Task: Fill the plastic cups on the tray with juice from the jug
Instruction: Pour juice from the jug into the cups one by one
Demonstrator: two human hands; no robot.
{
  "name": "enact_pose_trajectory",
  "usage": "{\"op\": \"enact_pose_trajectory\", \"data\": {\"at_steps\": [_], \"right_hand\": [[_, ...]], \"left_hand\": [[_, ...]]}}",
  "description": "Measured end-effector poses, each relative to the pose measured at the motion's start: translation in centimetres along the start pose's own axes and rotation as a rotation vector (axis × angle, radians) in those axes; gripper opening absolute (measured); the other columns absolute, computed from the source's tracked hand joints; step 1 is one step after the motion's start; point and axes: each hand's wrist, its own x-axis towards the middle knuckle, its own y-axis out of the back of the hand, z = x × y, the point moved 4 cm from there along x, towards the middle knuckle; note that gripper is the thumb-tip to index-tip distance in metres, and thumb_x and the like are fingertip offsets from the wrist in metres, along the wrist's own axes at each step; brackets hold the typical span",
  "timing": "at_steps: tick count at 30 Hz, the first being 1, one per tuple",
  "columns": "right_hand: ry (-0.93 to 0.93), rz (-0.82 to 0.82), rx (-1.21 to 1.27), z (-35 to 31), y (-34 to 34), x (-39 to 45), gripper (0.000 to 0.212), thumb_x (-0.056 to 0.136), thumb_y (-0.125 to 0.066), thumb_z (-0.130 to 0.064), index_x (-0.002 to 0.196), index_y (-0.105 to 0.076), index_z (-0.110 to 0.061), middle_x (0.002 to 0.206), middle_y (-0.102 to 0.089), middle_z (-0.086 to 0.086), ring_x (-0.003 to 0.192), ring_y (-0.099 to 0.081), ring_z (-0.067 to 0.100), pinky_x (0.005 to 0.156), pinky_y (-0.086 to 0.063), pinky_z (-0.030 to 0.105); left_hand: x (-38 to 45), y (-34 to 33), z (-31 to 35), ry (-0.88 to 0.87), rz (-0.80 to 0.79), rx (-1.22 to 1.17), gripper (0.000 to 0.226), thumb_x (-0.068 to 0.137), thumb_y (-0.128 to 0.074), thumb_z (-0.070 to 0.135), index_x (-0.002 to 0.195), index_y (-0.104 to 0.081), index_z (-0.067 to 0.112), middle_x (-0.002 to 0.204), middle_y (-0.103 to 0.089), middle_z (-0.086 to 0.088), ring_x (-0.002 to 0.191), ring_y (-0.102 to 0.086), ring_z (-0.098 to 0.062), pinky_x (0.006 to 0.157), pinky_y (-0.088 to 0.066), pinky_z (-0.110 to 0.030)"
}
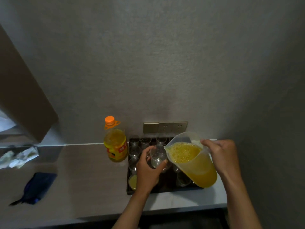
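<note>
A dark tray point(165, 190) on the counter holds several clear plastic cups point(134, 151). One cup point(133, 182) at the tray's front left has juice in it. My left hand point(148, 169) grips a clear cup point(157, 157), raised above the tray and tilted toward the jug. My right hand point(222, 156) holds the handle of a clear plastic jug point(194, 162) of orange juice, tipped left with its spout right by the held cup's rim. No stream of juice shows between them.
A large juice bottle point(115, 146) with an orange cap stands left of the tray. A dark blue pouch point(37, 187) and crumpled wrappers point(18, 157) lie on the counter's left. Wall sockets point(165, 127) sit behind the tray. The counter's front edge runs below.
</note>
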Motion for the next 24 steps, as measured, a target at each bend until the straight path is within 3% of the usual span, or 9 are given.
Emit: {"op": "enact_pose_trajectory", "data": {"at_steps": [5,9,13,24], "right_hand": [[0.008,0.015,-0.046,-0.1,-0.8,-0.8,0.049,0.079,-0.071,-0.042,0.044,-0.049,-0.015,0.043,-0.034,-0.004,0.046,-0.035,0.018,0.057,-0.038,0.039],[-0.002,0.002,-0.065,0.0,-1.2,-1.2,0.051,0.078,-0.07,-0.045,0.052,-0.056,-0.003,0.043,-0.039,-0.003,0.046,-0.039,0.02,0.058,-0.038,0.036],[-0.002,0.009,-0.12,0.1,-1.2,-1.2,0.053,0.086,-0.075,-0.029,0.041,-0.048,-0.018,0.04,-0.034,-0.008,0.047,-0.036,0.021,0.059,-0.035,0.036],[-0.001,-0.027,-0.148,0.3,0.1,-0.3,0.05,0.088,-0.073,-0.03,0.047,-0.046,-0.018,0.043,-0.034,-0.005,0.046,-0.035,0.02,0.057,-0.033,0.034]], "left_hand": [[0.1,0.8,-0.2,-0.011,-0.045,-0.006,0.064,0.073,-0.088,0.034,0.129,-0.057,0.037,0.126,-0.064,0.022,0.118,-0.061,-0.001,0.1,-0.055,-0.036],[0.0,1.0,0.0,-0.022,-0.084,-0.005,0.064,0.071,-0.086,0.037,0.128,-0.057,0.037,0.126,-0.066,0.017,0.118,-0.061,0.001,0.1,-0.054,-0.029],[-0.2,1.1,-0.1,-0.015,-0.102,0.001,0.064,0.071,-0.088,0.036,0.127,-0.057,0.037,0.127,-0.066,0.018,0.117,-0.061,0.003,0.098,-0.052,-0.02],[-0.7,-0.7,-0.6,0.035,-0.133,-0.004,0.062,0.073,-0.09,0.03,0.124,-0.056,0.04,0.126,-0.064,0.02,0.114,-0.061,0.006,0.091,-0.049,-0.01]]}}
